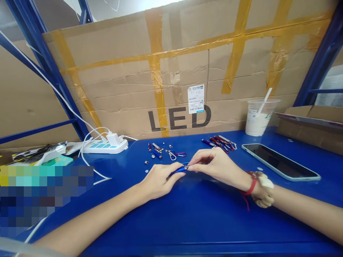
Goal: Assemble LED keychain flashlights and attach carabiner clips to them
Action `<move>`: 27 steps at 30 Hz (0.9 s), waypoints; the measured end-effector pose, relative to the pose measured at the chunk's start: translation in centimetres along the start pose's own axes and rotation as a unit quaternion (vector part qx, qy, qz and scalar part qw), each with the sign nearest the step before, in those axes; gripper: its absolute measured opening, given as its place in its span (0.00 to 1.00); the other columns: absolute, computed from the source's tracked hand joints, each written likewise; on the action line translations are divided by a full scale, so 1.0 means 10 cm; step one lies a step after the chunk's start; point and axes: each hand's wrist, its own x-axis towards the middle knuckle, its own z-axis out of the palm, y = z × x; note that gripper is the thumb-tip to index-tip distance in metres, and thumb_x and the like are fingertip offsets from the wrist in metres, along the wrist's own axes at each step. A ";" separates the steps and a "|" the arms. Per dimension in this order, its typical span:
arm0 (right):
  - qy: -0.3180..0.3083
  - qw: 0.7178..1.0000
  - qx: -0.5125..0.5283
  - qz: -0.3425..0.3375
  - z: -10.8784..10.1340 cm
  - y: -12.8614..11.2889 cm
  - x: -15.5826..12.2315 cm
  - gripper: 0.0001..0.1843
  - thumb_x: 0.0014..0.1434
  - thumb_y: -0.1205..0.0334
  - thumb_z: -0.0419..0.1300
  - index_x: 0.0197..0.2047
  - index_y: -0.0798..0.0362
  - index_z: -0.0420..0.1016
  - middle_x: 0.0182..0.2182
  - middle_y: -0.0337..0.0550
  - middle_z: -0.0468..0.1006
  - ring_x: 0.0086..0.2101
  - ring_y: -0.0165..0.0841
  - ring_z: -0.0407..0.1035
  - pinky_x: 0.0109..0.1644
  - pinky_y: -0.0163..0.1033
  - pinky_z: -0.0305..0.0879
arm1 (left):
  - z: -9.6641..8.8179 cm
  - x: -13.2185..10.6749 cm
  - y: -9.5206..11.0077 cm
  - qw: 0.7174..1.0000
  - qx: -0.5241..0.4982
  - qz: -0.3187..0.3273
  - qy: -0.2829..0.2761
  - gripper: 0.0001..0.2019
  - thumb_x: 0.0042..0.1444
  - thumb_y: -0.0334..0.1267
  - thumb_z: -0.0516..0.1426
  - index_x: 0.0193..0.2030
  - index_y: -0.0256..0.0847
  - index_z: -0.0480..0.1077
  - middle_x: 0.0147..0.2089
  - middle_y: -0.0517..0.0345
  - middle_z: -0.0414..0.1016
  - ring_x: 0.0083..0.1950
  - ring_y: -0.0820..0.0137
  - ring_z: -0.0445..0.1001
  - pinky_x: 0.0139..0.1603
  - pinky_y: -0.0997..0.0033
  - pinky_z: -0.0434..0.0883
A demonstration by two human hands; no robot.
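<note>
My left hand [160,181] is closed around a small blue flashlight [178,170], which lies nearly level just above the table. Thumb and fingertips of my right hand [215,165] pinch the silver end of the same flashlight. A bit of blue shows behind the pinch; I cannot make out its shape. Beyond my hands lie loose parts: a blue tube [157,154], a silver carabiner clip [172,155], a purple carabiner clip [181,154] and several tiny metal pieces. Farther right, several slim flashlights [215,141] in purple, red and silver lie side by side with clips attached.
A phone [280,161] lies at the right, near a plastic cup with a straw [258,119]. At the back left is a white power strip [105,146] with cables trailing onto the blue table [203,221]. A large cardboard sheet [120,92] stands behind.
</note>
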 end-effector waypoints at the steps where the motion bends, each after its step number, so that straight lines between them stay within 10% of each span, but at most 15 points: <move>1: -0.008 1.000 -0.009 0.000 -0.01 0.00 0.00 0.09 0.46 0.57 0.64 0.26 0.54 0.78 0.24 0.40 0.78 0.25 0.29 0.70 0.28 0.31 0.66 | 0.00 0.00 0.00 1.000 0.005 0.001 -0.002 0.13 0.62 0.42 0.45 0.46 0.42 0.66 0.35 0.60 0.75 0.32 0.73 0.74 0.32 0.78 0.66; 18: -0.071 0.983 -0.115 -0.128 -0.04 0.07 -0.05 0.07 0.51 0.60 0.63 0.25 0.52 0.77 0.26 0.39 0.77 0.28 0.29 0.70 0.33 0.32 0.63 | 0.02 -0.05 0.02 0.992 0.095 0.081 -0.020 0.14 0.62 0.41 0.45 0.42 0.39 0.68 0.30 0.57 0.76 0.28 0.72 0.75 0.25 0.78 0.63; 27: -0.054 0.994 -0.092 -0.001 0.03 0.05 -0.07 0.10 0.49 0.57 0.62 0.23 0.54 0.76 0.22 0.39 0.75 0.20 0.26 0.64 0.22 0.30 0.58 | 0.03 -0.05 0.02 0.990 0.115 0.079 -0.007 0.15 0.63 0.41 0.44 0.40 0.38 0.68 0.30 0.56 0.76 0.28 0.71 0.75 0.25 0.78 0.64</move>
